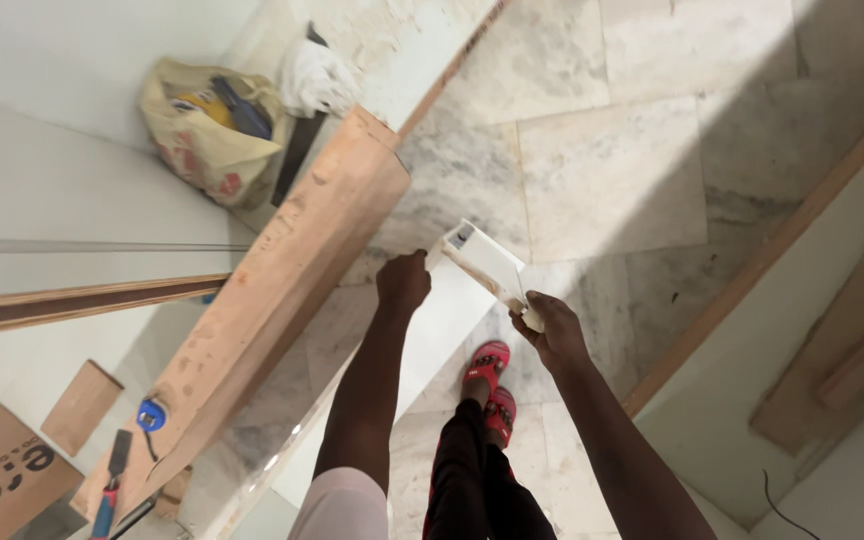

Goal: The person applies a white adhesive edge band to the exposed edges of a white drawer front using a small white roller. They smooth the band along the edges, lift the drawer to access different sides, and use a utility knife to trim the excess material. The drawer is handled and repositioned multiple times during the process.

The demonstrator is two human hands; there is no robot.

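Note:
My left hand (404, 282) grips the upper end of a long white board (432, 345) that slopes down toward the floor at lower left. Across the top of that board lies a short white panel (487, 260) with a raw wood edge. My right hand (549, 330) holds this short panel at its near right corner. Both arms reach forward from the bottom of the view. Below the hands, a leg in dark trousers ends in red sandals (490, 385) on the marble floor.
A wide brown wooden plank (282, 290) leans diagonally at left, with a blue tape measure (151, 414) and a chisel (112, 480) at its foot. A sack of tools (212, 130) lies at the back left. White panels and wood strips (852, 340) line the right.

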